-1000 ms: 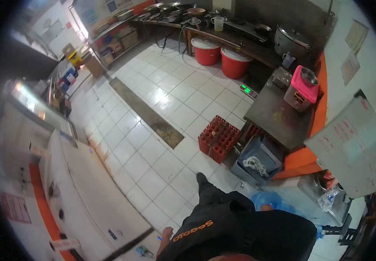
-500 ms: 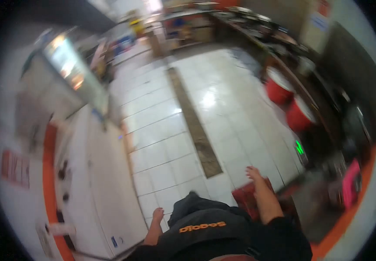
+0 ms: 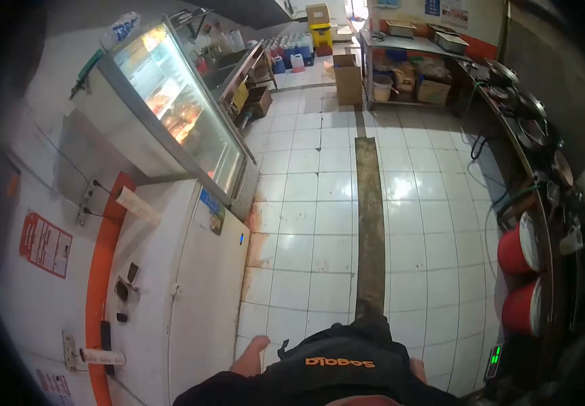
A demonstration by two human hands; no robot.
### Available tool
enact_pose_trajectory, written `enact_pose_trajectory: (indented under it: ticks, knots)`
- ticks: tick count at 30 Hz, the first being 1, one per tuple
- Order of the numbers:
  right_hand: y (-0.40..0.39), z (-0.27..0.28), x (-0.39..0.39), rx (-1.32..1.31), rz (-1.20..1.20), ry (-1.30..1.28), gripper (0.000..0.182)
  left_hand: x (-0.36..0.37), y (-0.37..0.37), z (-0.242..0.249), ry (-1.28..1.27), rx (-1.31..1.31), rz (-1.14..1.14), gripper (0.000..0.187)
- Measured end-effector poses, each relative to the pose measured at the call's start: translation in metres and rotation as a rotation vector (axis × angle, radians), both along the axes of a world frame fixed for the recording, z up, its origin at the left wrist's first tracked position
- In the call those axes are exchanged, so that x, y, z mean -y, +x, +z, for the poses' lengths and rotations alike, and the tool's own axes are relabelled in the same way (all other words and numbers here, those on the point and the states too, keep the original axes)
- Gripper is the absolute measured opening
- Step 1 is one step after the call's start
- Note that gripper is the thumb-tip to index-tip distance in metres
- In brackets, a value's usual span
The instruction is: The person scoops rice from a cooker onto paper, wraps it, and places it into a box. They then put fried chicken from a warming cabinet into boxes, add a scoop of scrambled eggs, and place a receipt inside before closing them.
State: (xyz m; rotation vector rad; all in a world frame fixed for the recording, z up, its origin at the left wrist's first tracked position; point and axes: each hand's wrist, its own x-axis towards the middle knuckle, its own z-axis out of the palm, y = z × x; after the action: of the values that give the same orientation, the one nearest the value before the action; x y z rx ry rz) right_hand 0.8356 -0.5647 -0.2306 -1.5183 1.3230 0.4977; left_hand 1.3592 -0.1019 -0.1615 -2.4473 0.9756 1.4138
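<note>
My left hand [image 3: 257,344] hangs low beside my body, near the front of a white chest freezer [image 3: 204,298]. Its small visible part looks loosely open, and nothing shows in it. Only a sliver of my right hand or wrist [image 3: 418,369] appears at the other side of my dark apron [image 3: 347,372]; its fingers are hidden. Neither hand touches anything that I can see.
Ahead runs a white tiled floor [image 3: 299,223] with a dark strip [image 3: 370,223]. A lit glass-door display fridge [image 3: 177,101] stands left. Two red tubs [image 3: 519,254] sit under the cookware counter on the right, near a green digital display [image 3: 494,361]. A cardboard box [image 3: 348,84] stands farther ahead.
My view has swung to the right and steadied. The floor strip and tubs sit farther right in view. My right arm, outstretched with spread fingers before, is now mostly out of sight.
</note>
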Motion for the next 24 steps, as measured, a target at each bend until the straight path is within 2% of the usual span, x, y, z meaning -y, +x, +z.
enact_pose_trajectory:
  ticks: [1, 2, 4, 6, 8, 11, 12, 13, 15, 17, 19, 21, 24]
  knots:
    - [-0.034, -0.036, 0.002, 0.046, 0.677, -0.399, 0.015, 0.020, 0.034, -0.003, -0.124, 0.214, -0.203, 0.020]
    - [-0.021, 0.010, -0.003, 0.084, 0.574, -0.436, 0.015, 0.048, 0.073, 0.003, -0.143, 0.231, -0.218, 0.024]
    - [0.014, 0.035, 0.021, 0.097, 0.436, -0.383, 0.015, 0.116, 0.128, 0.028, -0.251, 0.221, 0.650, 0.030]
    - [0.055, 0.037, 0.062, 0.131, 0.427, -0.397, 0.014, 0.181, 0.185, 0.057, -0.304, 0.200, 0.764, 0.037]
    - [0.095, 0.033, 0.115, 0.200, 0.462, -0.433, 0.014, 0.228, 0.229, 0.056, -0.436, 0.281, 0.867, 0.038]
    - [0.176, 0.021, 0.220, 0.446, 0.600, -0.635, 0.015, 0.304, 0.266, 0.047, -0.382, 0.336, 1.014, 0.039]
    - [0.213, 0.016, 0.259, 0.575, 0.641, -0.744, 0.015, 0.320, 0.277, 0.031, -0.399, 0.224, 0.963, 0.039]
    - [0.261, 0.019, 0.296, 0.584, 0.648, -0.745, 0.015, 0.341, 0.283, 0.036, -0.412, 0.108, 0.913, 0.040]
    - [0.385, 0.030, 0.401, 0.106, -0.864, 0.113, 0.011, 0.375, 0.278, 0.051, -0.484, -0.108, 0.993, 0.042]
    - [0.483, 0.064, 0.488, 0.176, -0.759, 0.059, 0.016, 0.395, 0.275, 0.042, -0.478, -0.130, 1.023, 0.043]
    - [0.576, 0.101, 0.555, 0.346, -0.658, 0.004, 0.029, 0.385, 0.275, -0.026, -0.381, -0.031, 0.957, 0.041]
    - [0.657, 0.146, 0.601, 0.438, -0.573, -0.043, 0.033, 0.389, 0.288, -0.037, -0.172, -0.064, -0.148, 0.036]
    - [0.743, 0.161, 0.634, 0.491, -0.472, -0.108, 0.038, 0.385, 0.292, -0.004, -0.068, -0.174, 0.323, 0.035]
